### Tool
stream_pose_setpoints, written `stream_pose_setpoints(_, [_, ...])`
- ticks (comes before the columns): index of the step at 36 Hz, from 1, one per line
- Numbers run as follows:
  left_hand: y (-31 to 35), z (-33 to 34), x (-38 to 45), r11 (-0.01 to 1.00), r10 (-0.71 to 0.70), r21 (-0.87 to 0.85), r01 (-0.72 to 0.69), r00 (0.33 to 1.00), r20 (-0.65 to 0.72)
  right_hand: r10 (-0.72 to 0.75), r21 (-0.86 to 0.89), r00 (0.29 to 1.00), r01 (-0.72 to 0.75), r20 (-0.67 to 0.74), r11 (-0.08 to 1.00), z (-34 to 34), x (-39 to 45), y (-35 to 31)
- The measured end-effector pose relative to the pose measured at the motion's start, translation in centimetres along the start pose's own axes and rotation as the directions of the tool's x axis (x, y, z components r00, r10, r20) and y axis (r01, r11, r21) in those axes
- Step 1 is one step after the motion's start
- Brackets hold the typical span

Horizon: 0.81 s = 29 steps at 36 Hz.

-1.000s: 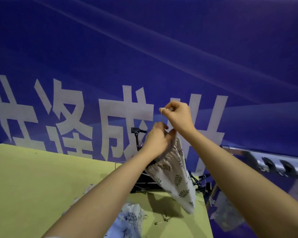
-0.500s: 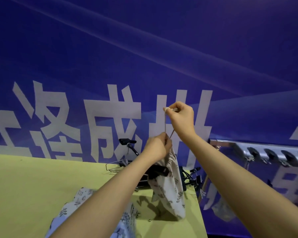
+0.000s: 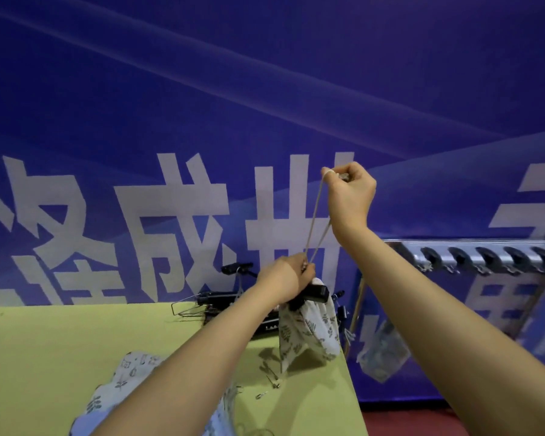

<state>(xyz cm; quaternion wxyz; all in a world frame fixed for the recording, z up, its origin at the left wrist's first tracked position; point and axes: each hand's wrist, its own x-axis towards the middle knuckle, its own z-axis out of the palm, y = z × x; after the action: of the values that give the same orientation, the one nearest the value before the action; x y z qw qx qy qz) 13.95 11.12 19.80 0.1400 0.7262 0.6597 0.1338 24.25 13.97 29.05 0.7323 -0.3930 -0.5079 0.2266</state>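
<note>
A white cloth pouch with a leaf print [image 3: 309, 328] hangs over the far right part of the yellow-green table [image 3: 44, 357]. My left hand [image 3: 285, 280] grips its gathered top. From there a thin pale drawstring [image 3: 317, 218] runs up as a doubled line to my right hand [image 3: 351, 196], which pinches the string's end, raised well above the left hand. The pouch's lower corner touches the tabletop.
A second printed cloth [image 3: 129, 382] lies on the table under my left forearm. Black clip hangers and wire hangers [image 3: 211, 302] are piled at the table's far edge. Small metal safety pins [image 3: 271, 377] lie near the pouch. A metal rack with hooks [image 3: 485, 256] stands right, before a blue banner.
My right hand has risen away from my left hand, drawing a longer stretch of string out of the pouch top. The pouch has sunk toward the table.
</note>
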Motion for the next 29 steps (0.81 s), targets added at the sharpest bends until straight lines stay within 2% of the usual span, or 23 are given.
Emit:
stream_pose_setpoints(7, [6.3, 1.4, 1.7, 0.997, 0.067, 0.036, -0.068, 0.997, 0.036, -0.003, -0.017, 1.000, 0.003, -0.010, 1.000, -5.3, 3.0, 1.0])
stream_pose_setpoints(12, [11.2, 3.9, 2.8, 0.993, 0.098, -0.072, -0.097, 0.995, 0.008, 0.002, -0.038, 0.998, 0.000, 0.069, 0.999, -10.5, 5.2, 2.4])
stream_pose_setpoints(15, [14.0, 5.9, 3.2, 0.979, 0.113, -0.161, -0.121, 0.992, -0.059, 0.039, -0.056, 0.992, -0.032, 0.123, 0.998, -14.4, 6.1, 3.8])
stream_pose_setpoints(19, [17.7, 9.7, 4.4, 0.951, 0.102, -0.287, -0.114, 0.993, -0.056, 0.123, -0.086, 0.969, -0.107, 0.215, 0.991, -20.1, 7.2, 6.1])
stream_pose_setpoints(24, [21.6, 15.3, 5.5, 0.953, 0.100, -0.285, -0.104, 0.995, -0.029, 0.223, -0.144, 0.936, -0.190, 0.273, 0.971, -26.0, 8.1, 10.3])
stream_pose_setpoints(29, [24.0, 20.2, 7.5, 0.906, 0.012, -0.422, -0.025, 0.999, -0.033, 0.295, -0.245, 0.898, -0.221, 0.327, 0.944, -29.7, 8.3, 14.2])
